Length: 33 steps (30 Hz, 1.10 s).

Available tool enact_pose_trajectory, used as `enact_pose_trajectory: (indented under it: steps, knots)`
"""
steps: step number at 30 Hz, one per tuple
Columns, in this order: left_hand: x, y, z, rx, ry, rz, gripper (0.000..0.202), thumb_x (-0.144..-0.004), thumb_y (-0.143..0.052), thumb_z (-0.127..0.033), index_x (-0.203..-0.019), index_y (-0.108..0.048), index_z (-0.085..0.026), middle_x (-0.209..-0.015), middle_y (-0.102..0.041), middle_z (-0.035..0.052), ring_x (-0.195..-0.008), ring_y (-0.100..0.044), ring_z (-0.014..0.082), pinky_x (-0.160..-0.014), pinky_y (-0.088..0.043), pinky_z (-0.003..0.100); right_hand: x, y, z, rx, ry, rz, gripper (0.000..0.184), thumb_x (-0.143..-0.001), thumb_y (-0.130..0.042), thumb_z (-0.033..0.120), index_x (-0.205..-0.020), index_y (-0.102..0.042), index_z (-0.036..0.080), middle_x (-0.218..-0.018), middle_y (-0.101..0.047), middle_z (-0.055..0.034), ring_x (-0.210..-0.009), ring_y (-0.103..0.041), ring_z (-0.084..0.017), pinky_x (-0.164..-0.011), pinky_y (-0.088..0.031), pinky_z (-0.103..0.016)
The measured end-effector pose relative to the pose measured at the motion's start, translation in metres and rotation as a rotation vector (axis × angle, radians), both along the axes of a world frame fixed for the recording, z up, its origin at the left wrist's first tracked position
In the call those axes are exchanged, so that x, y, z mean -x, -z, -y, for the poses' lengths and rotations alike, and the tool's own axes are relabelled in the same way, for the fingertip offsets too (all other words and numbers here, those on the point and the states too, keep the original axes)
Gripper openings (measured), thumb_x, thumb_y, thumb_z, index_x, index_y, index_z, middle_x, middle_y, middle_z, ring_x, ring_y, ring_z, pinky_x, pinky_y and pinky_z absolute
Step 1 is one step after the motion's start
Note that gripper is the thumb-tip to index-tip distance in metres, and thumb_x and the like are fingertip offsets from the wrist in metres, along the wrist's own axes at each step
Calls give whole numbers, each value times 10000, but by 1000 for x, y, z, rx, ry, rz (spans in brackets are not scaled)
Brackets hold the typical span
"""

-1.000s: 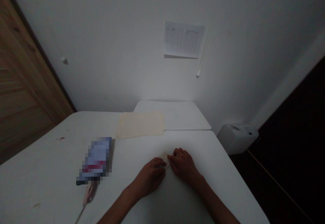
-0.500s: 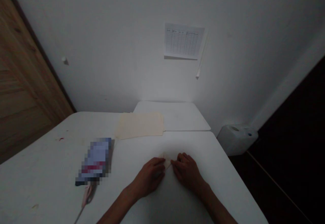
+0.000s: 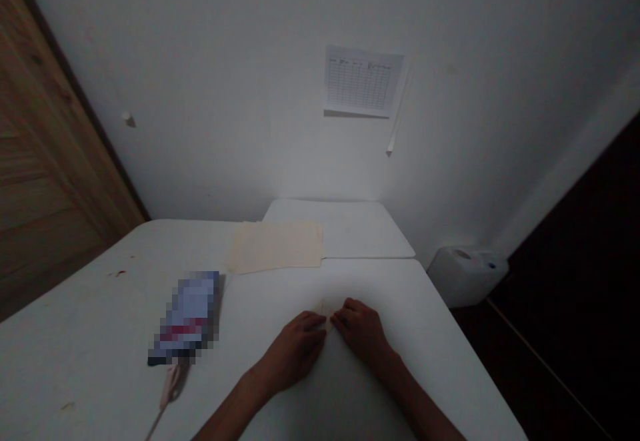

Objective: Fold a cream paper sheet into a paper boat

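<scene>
A small, pale beige piece of folded paper [image 3: 325,306] lies on the white table between my fingertips, mostly covered by them. My left hand [image 3: 304,342] is closed, its thumb and fingers pressed on the paper's left side. From the right, my right hand [image 3: 361,326] pinches the paper with curled fingers. The tips of both hands almost meet over it. Farther back on the table, beige sheets of paper [image 3: 277,246] lie flat.
To the left lies a blurred-out phone-like object [image 3: 190,314] with a pinkish cable [image 3: 170,388] below it. A white board [image 3: 363,228] adjoins the table's [image 3: 425,368] far edge. A printed sheet [image 3: 363,82] hangs on the wall. A whitish plastic container [image 3: 465,278] stands right of the table.
My right hand has moved slightly left, closer to my left hand, and its fingertips now cover more of the paper. My left hand has hardly moved.
</scene>
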<state>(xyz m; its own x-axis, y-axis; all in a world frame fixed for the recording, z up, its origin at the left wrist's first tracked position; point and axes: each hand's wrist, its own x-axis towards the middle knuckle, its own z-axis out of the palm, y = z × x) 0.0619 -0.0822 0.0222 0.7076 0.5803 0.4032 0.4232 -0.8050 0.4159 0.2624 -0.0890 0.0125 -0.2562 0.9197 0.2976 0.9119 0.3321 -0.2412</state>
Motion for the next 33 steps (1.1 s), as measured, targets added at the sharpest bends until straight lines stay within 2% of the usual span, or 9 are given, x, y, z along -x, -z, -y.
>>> enact_pose_trajectory:
  steps: [8, 16, 22, 27, 33]
  knots:
    - [0, 3, 0, -13, 1, 22, 231, -875, -489, -149, -943, -699, -218, -1155, -642, 85, -1076, -568, 232, -924, -500, 406, 4, -15, 2, 74, -43, 60, 240, -945, -434, 255, -1071, -637, 277, -897, -623, -27, -806, -599, -155, -693, -413, -238]
    - [-1, -2, 1, -7, 20, 2, 245, -871, -473, -129, -929, -696, -210, -1114, -656, 83, -1082, -568, 233, -937, -496, 396, 8, -25, -4, 133, -61, 118, 406, -883, -463, 252, -1284, -511, 296, -946, -638, -48, -777, -627, -189, -654, -417, -275]
    - [-1, -1, 1, -14, 9, 15, 244, -880, -469, -133, -931, -693, -213, -1135, -644, 86, -1075, -567, 234, -930, -502, 405, 9, -23, 1, 109, -40, 155, 369, -904, -443, 247, -1262, -528, 283, -940, -640, -56, -792, -623, -193, -634, -412, -271]
    - [-1, -1, 1, -11, 6, -6, 232, -876, -482, -132, -933, -694, -204, -1117, -651, 89, -1080, -559, 235, -937, -498, 399, -2, -17, 14, 90, -35, 161, 294, -939, -425, 263, -1191, -571, 300, -917, -637, -35, -812, -610, -186, -644, -410, -263]
    - [-1, 4, 0, -19, -1, -16, 234, -866, -496, -122, -969, -688, -207, -1172, -641, 76, -1104, -555, 230, -952, -491, 403, -13, -15, 29, 108, -19, 177, 287, -953, -409, 280, -1177, -588, 282, -936, -633, -41, -835, -595, -174, -689, -413, -253]
